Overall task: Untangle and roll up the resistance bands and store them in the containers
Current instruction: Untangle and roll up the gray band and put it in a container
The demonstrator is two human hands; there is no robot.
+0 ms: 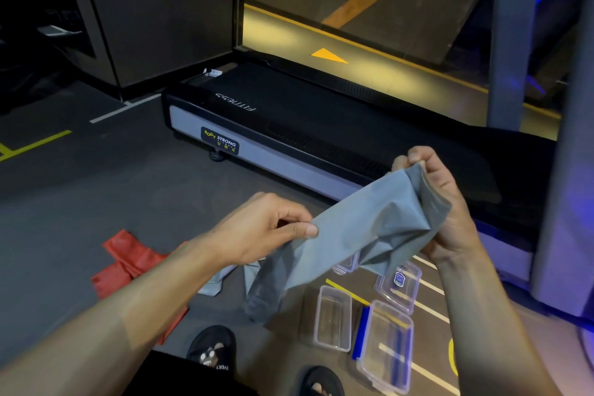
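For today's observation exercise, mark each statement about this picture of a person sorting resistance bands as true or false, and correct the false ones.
1. Both hands hold the grey band. True: the left hand pinches one edge and the right hand grips the other end of the grey band.
2. The red band is inside a container. False: the red band lies on the floor.
3. The open clear container holds a rolled band. False: the clear container looks empty.
4. A treadmill stands beyond the hands. True: the treadmill is there.
5. The grey band is neatly rolled. False: it hangs loose and creased.
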